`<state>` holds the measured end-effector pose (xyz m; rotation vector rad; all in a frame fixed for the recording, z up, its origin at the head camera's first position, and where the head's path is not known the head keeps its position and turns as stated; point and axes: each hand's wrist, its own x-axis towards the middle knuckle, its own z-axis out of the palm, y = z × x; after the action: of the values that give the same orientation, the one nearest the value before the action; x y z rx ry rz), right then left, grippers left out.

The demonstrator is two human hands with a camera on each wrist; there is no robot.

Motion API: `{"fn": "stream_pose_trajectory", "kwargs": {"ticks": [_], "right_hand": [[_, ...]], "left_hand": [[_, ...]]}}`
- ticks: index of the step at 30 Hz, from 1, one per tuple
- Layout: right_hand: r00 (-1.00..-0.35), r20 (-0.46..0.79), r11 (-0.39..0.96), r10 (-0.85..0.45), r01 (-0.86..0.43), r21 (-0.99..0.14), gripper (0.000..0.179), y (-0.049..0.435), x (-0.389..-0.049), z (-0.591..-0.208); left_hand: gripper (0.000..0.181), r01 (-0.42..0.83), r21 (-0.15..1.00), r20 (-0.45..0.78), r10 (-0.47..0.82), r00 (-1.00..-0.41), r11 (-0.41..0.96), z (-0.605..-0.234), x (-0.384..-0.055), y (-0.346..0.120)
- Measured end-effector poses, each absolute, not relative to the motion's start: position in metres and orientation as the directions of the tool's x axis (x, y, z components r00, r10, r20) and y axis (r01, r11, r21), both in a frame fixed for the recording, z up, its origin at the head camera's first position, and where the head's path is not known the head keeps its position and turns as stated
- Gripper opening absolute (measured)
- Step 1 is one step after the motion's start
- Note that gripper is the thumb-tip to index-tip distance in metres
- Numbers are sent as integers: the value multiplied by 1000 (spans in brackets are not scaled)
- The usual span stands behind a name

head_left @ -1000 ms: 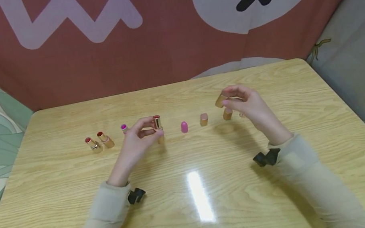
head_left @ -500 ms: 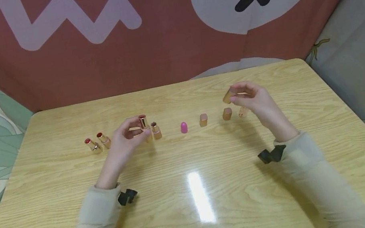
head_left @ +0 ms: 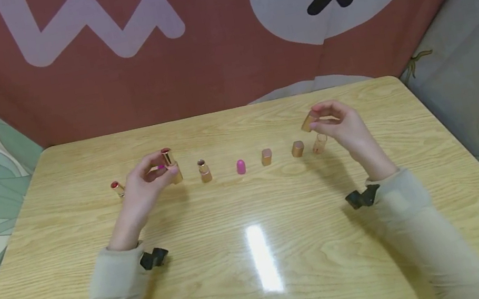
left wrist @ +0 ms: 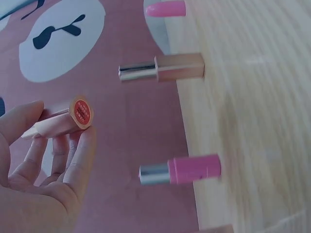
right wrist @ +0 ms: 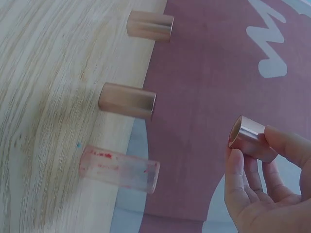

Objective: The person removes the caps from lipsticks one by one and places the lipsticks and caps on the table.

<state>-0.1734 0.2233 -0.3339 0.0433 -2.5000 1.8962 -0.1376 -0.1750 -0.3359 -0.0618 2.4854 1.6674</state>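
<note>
My left hand (head_left: pixel 142 185) pinches an uncapped lipstick (head_left: pixel 174 171) above the table in the head view. In the left wrist view, the round red label on its base (left wrist: pixel 82 112) faces the camera. Behind this hand stands a pink lipstick (left wrist: pixel 194 170), mostly hidden in the head view. Over at the right, my right hand (head_left: pixel 347 128) grips a gold lipstick cap (right wrist: pixel 250 138) between thumb and fingers, its hollow end showing in the right wrist view. Below that hand are a clear cap (head_left: pixel 319 143) with red smears and a gold cap (head_left: pixel 297 149), both on the table.
Along the same row stand an uncapped gold lipstick (head_left: pixel 205 171), a bright pink cap (head_left: pixel 241 167) and another gold cap (head_left: pixel 267 157). A red lipstick (head_left: pixel 117 188) shows left of the left hand. A red printed cloth (head_left: pixel 225 66) hangs behind the wooden table (head_left: pixel 306 255).
My hands have drawn apart: the left moves leftward with the lipstick, the right rightward with the cap. The uncapped gold lipstick has come into sight; one at the far left is now hidden.
</note>
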Motion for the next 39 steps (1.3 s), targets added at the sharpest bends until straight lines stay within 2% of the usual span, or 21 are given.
{"fn": "stream_pose_trajectory", "kwargs": {"ticks": [7,13,21,30,39], "right_hand": [[-1000,-2,320,-5,0,-947,22,233,-177,-336],[-1000,-17,355,3,17,-935,24,242,-179,-336],[-1000,-12,360,24,19,-933,23,254,-182,-341],[-997,-49,422,55,68,-904,31,268,-182,-347],[-995,-83,443,52,98,-891,26,279,-185,-354]], "left_hand": [[55,-91,922,-99,2,-995,376,-332,-136,-191],[45,-61,946,-56,-25,-998,319,-331,-135,-206],[28,7,998,13,-93,-996,59,-331,-133,-227],[32,51,998,46,-161,-986,-23,-335,-131,-249],[33,65,995,48,-212,-976,-75,-334,-129,-264]]}}
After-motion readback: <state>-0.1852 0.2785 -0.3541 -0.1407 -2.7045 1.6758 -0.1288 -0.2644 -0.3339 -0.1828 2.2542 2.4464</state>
